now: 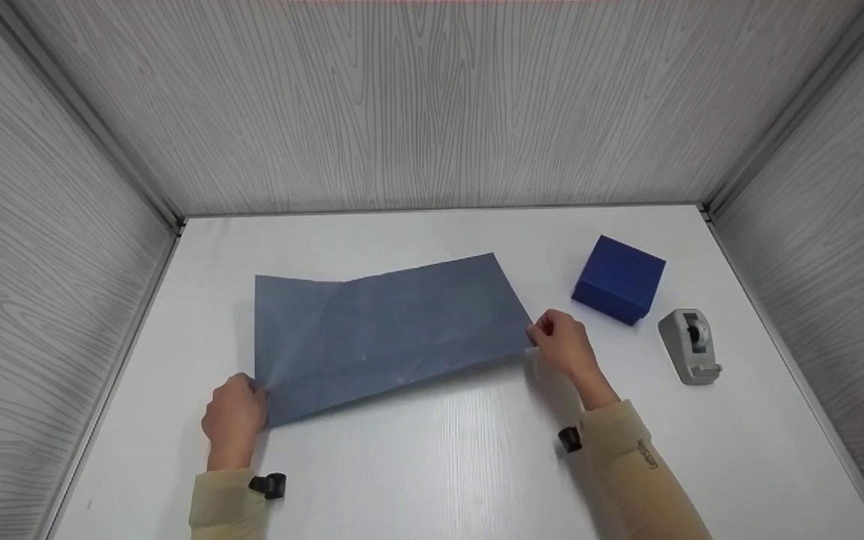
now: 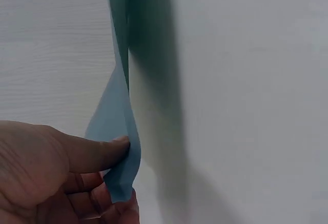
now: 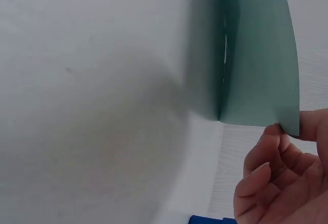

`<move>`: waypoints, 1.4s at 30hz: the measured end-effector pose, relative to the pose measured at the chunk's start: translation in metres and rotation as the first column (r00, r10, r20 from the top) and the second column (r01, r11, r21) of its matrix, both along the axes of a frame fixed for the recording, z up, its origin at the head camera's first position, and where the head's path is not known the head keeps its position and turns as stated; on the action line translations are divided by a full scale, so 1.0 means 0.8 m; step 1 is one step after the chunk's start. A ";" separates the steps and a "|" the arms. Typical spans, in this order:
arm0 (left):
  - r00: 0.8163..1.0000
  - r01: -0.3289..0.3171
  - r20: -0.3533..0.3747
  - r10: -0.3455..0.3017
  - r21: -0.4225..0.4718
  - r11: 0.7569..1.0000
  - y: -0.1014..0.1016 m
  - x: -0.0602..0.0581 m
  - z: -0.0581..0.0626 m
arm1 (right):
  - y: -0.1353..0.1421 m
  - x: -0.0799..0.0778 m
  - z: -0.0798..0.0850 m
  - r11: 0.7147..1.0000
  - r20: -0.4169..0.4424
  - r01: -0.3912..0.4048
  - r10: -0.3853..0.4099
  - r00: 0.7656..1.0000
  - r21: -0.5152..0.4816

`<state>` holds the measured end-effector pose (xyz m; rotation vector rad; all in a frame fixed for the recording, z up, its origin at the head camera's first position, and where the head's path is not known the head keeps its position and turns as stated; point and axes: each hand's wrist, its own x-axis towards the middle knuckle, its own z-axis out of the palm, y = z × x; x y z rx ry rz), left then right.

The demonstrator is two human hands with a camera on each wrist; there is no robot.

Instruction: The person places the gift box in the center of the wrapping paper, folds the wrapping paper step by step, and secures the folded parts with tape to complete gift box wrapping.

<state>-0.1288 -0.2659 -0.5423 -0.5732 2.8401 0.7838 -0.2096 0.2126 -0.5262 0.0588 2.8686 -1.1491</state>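
Observation:
A wide blue-grey sheet of paper [image 1: 402, 322] spans the space between both hands, its near edge lifted off the table. My left hand [image 1: 235, 412] pinches the near left corner; in the left wrist view the thumb presses the paper [image 2: 120, 116] against curled fingers, and the paper bends there. At the right end, my right hand [image 1: 565, 343] pinches the near right corner between thumb and fingertip, as the right wrist view shows with the sheet [image 3: 264, 55] hanging from the grip. Faint creases run across the paper's surface.
A dark blue box [image 1: 622, 276] sits at the back right of the white table [image 1: 417, 480]. Closer in and further right stands a grey tape dispenser [image 1: 688, 346] with a roll in it. Wood-grain panels [image 1: 432, 105] enclose the table at the back and both sides.

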 end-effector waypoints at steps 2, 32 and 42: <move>1.000 0.009 -0.030 -0.009 -0.005 1.000 0.003 -0.002 0.000 | 0.007 0.007 0.001 1.000 0.000 -0.010 0.010 1.000 0.025; 0.984 0.179 -0.023 -0.178 0.005 0.984 0.059 -0.008 -0.008 | 0.091 0.101 -0.015 0.992 0.127 -0.028 0.012 0.992 0.125; 0.975 0.222 0.017 -0.222 0.000 0.975 0.057 -0.006 -0.009 | 0.080 0.089 -0.002 0.973 0.249 0.010 -0.070 0.966 0.231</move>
